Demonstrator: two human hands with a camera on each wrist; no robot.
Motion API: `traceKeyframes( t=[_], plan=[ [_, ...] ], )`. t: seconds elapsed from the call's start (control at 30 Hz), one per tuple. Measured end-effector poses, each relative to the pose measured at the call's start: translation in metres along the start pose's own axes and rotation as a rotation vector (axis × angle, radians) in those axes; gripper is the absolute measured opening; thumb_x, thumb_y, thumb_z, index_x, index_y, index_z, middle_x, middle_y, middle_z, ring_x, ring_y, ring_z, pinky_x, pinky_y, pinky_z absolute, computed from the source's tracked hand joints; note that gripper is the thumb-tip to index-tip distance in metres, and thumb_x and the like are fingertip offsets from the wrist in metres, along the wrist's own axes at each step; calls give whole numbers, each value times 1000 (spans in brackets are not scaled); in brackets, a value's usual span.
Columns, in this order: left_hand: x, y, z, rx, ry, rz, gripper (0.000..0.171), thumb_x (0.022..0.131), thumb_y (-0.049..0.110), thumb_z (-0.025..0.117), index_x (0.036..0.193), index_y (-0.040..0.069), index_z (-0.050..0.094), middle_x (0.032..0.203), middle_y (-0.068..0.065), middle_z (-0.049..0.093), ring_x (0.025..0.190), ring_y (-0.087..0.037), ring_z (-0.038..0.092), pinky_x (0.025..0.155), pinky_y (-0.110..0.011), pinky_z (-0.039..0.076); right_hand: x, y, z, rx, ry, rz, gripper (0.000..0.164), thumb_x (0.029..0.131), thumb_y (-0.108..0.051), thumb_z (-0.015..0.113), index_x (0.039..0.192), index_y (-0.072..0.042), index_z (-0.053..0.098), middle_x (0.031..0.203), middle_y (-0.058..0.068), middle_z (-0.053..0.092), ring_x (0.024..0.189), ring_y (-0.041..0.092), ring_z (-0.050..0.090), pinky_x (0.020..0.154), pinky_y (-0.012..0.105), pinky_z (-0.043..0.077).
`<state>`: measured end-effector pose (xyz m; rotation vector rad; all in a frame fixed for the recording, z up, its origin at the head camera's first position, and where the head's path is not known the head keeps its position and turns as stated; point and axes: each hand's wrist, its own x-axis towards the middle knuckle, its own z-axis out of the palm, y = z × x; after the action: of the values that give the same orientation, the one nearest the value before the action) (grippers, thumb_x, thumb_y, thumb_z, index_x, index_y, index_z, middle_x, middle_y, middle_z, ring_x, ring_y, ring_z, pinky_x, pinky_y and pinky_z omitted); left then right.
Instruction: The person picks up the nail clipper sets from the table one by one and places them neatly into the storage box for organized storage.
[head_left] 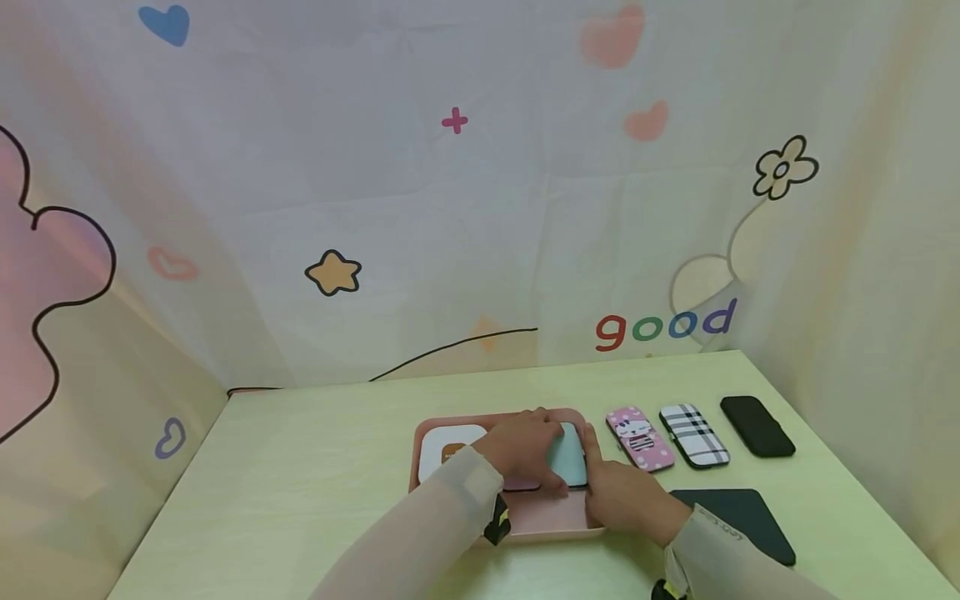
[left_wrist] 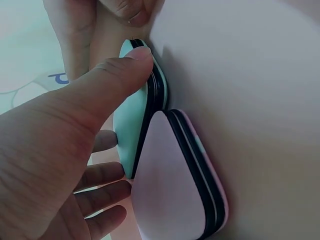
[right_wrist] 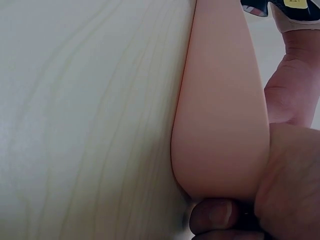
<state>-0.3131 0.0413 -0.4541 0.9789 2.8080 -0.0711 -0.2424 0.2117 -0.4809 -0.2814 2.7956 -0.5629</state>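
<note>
On our pale table (head_left: pixel 300 454), the left hand (head_left: pixel 523 454) pinches the mint case (head_left: pixel 572 457). Right hand (head_left: pixel 628 496) grips the pink tray (head_left: pixel 551 515), we think for steadiness.

A pale fabric backdrop (head_left: pixel 495 208) hangs behind and along both sides of a yellowish wood-grain surface (head_left: pixel 300 467). Printed on the backdrop are a blue heart (head_left: pixel 168 25), coral hearts (head_left: pixel 648 122), an orange star (head_left: pixel 333 272), a magenta cross (head_left: pixel 454 121), a black-outlined flower (head_left: pixel 782 170) and the word "good" (head_left: pixel 666 326) in multicoloured letters, all softly lit.
</note>
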Motion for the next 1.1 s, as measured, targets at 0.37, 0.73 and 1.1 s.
traceKeyframes(
  t=[0.37,0.73,1.1],
  plan=[
    [-5,-11,3,-32,17,27,80,75,70,73,141,31,53,140,5,53,117,-12,55,95,-43,50,2,-2,2,6,-23,20,99,88,-12,60,160,-6,-8,64,3,56,54,18,52,49,31,36],
    [-24,-25,0,-126,74,5,72,83,62,69,144,27,53,144,2,52,126,-15,52,100,-32,49,3,-2,1,-7,-20,27,99,89,-13,59,160,-7,-9,64,4,55,53,18,51,49,31,35],
    [-63,-50,-8,-231,176,6,67,89,53,66,147,23,51,146,0,50,134,-20,48,103,-42,47,-2,-5,0,36,-28,62,104,87,-11,61,159,-9,-15,64,5,55,53,18,47,49,30,35]
  ],
)
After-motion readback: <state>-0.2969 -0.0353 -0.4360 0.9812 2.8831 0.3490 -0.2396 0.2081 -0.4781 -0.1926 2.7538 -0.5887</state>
